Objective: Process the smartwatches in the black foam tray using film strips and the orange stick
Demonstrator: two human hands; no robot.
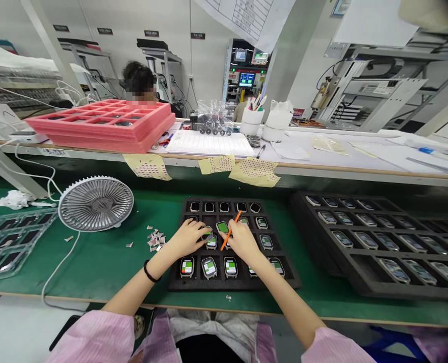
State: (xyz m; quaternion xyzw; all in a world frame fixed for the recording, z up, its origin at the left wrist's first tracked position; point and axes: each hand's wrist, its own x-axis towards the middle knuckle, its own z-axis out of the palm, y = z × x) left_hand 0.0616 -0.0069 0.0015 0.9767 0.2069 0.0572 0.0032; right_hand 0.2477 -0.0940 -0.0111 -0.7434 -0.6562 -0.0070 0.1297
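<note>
A black foam tray [235, 286] on the green mat holds rows of watches, many with lit green and white screens. Over its middle-left compartments is my left hand [189, 238], its fingers curled at a small clear piece above a lit watch; what the fingertips grip is too small to name. My right hand [242, 241] holds an orange stick [231, 230] slantwise, close to a green-screened watch [222, 227] that looks tilted in the upper middle of the tray. Along the tray's front row, a watch with an orange and green screen [187, 267] lies at the left.
Left of the tray are paper scraps [156, 239], a round fan [96, 203] with its cable, and a clear tray [17, 242]. More black foam trays [344, 272] stand at the right. A shelf behind bears pink foam trays [106, 138]. A person [138, 83] sits beyond.
</note>
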